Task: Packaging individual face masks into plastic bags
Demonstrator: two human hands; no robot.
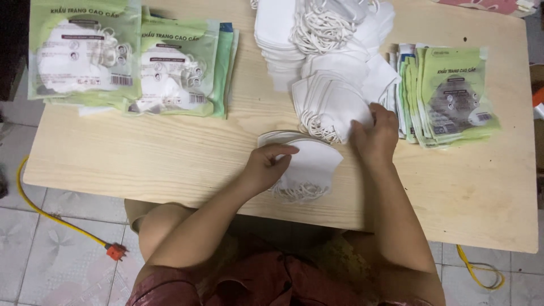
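- Right now my left hand (266,167) rests fingers-curled on the small mask stack (306,164), its long axis running rightward from my fingertips.
- Meanwhile my right hand (375,133) pinches a mask off the fanned white masks (331,105) just leftward; it is nearer.

- Soft, even indoor light falls from above; the wooden table (170,153) is brightly lit.
- Shadows are faint and short.
- White masks (334,90) look slightly washed out.
- Mild softness overall, with edges slightly stretched.
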